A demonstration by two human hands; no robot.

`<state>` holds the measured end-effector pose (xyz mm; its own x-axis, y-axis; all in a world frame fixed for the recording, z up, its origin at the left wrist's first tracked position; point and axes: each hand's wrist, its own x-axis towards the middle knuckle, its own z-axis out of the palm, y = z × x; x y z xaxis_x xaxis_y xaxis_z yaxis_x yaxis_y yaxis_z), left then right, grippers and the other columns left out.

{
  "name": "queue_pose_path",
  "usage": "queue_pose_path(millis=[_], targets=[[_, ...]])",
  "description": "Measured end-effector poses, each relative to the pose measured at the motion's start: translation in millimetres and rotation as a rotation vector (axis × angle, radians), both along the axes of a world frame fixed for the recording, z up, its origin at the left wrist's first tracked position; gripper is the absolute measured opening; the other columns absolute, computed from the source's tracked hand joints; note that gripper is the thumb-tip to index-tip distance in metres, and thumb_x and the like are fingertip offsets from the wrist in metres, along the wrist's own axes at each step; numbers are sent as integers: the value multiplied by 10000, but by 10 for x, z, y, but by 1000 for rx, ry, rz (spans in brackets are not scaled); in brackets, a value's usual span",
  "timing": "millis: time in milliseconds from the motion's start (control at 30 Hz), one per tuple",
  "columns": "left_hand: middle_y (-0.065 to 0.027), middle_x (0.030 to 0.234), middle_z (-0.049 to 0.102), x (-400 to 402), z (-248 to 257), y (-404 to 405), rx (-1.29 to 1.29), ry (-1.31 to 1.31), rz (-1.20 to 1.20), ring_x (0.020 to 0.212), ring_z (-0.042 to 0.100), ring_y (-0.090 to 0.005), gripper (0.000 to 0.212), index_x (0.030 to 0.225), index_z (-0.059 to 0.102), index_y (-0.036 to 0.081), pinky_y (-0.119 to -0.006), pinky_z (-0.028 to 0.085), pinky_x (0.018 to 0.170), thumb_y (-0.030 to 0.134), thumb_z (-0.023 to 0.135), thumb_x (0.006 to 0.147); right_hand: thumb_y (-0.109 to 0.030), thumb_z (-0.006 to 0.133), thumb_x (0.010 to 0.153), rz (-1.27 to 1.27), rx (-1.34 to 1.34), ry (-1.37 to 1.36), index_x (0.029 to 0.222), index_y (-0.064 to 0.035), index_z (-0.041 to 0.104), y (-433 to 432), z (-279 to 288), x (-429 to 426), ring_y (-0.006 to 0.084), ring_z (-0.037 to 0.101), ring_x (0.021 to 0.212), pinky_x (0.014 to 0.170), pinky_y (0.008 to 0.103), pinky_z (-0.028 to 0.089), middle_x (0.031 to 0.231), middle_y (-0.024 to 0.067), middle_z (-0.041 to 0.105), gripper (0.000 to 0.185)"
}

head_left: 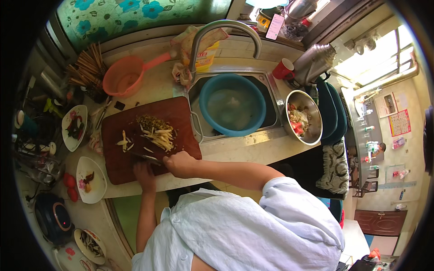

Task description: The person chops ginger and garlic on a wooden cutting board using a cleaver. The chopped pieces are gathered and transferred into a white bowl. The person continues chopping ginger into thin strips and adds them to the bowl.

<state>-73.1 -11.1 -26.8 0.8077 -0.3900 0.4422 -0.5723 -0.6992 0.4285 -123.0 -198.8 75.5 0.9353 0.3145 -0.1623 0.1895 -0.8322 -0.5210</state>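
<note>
A dark red cutting board [115, 135] lies on the counter left of the sink. My right hand [182, 164] is closed around the handle of a kitchen knife [148, 158], whose blade lies low over the board's near part. Just left of it, my left hand [145, 173] rests at the board's near edge beside the blade; its fingertips are partly hidden, and whether they hold anything is unclear. Pale cut strips [162, 138] lie in a pile beyond the knife, against a heap of finely chopped greenish pieces [153, 122]. A few pale pieces [124, 141] lie apart on the left.
A blue basin [203, 117] of cloudy water sits in the sink [234, 134]. Right of it stands a steel bowl [318, 125] of food scraps, with a red mug [283, 69] and metal flask behind. Plates [98, 189], tomatoes [69, 181] and a pink strainer [123, 76] stand left.
</note>
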Motion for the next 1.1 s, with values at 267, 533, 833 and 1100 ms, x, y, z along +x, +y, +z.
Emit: queue_pose_path(millis=[267, 533, 833, 1100], targets=[[-140, 833, 489, -8, -24, -6, -19, -35, 19, 807, 462, -345, 58, 858, 568, 39, -440, 372, 707, 47, 549, 803, -82, 499, 756, -12, 31, 13, 880, 15, 524, -41, -70, -25, 376, 624, 659, 578, 475, 487, 693, 199, 619, 159], [-137, 865, 506, -113, 76, -64, -33, 36, 9, 825, 471, -353, 63, 876, 566, 32, -451, 364, 729, 61, 532, 831, -69, 495, 756, -21, 36, -17, 897, 27, 535, 6, -54, 48, 362, 632, 679, 567, 458, 494, 726, 185, 632, 175], [-131, 875, 511, -112, -38, -58, -18, -22, 31, 824, 466, -348, 67, 880, 574, 54, -449, 362, 719, 73, 549, 822, -68, 502, 749, 43, -11, -61, 864, 18, 529, 13, -64, 25, 373, 623, 631, 553, 458, 490, 666, 191, 615, 146], [-139, 878, 512, -118, -31, -38, -11, -25, 38, 834, 465, -353, 78, 882, 586, 54, -446, 363, 737, 78, 541, 824, -86, 492, 769, 62, -34, -5, 843, 32, 558, 11, -7, 7, 361, 638, 674, 574, 454, 497, 711, 194, 633, 154]])
